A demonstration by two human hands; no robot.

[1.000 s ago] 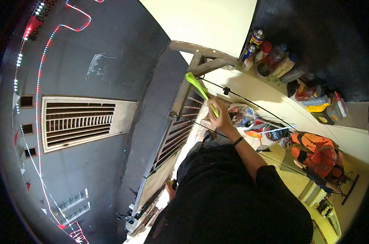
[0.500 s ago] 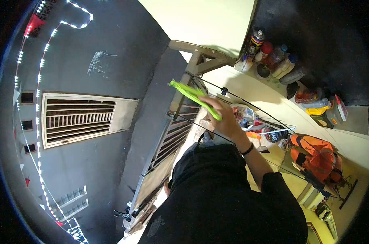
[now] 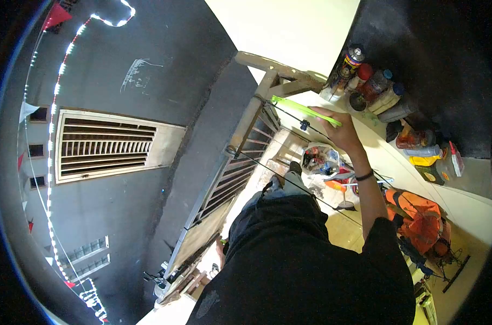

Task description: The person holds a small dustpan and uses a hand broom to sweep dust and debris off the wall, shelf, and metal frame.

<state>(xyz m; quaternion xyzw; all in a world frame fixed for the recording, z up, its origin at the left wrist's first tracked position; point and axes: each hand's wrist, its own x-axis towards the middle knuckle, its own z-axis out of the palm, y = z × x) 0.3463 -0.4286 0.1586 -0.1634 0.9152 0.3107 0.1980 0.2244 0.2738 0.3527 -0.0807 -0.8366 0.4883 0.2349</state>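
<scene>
My right hand (image 3: 339, 130) is closed round the handle end of a bright green hand brush (image 3: 300, 105). The brush lies along a thin dark line (image 3: 289, 112), level with the top of the metal frame (image 3: 265, 89); I cannot tell whether it touches either. Only a sliver of my left hand (image 3: 220, 248) shows, low at my side past the dark shirt. Its fingers are hidden.
A ledge holds bottles and a spray can (image 3: 352, 57). A barred railing (image 3: 246, 157) runs beside my legs. Dark lines cross in front of me. On the floor side are a filled bag (image 3: 319, 161) and an orange bundle (image 3: 422, 216).
My right hand has moved up and to the right with the green hand brush, from beside the railing to the line near the pale wall. My head view has shifted slightly.
</scene>
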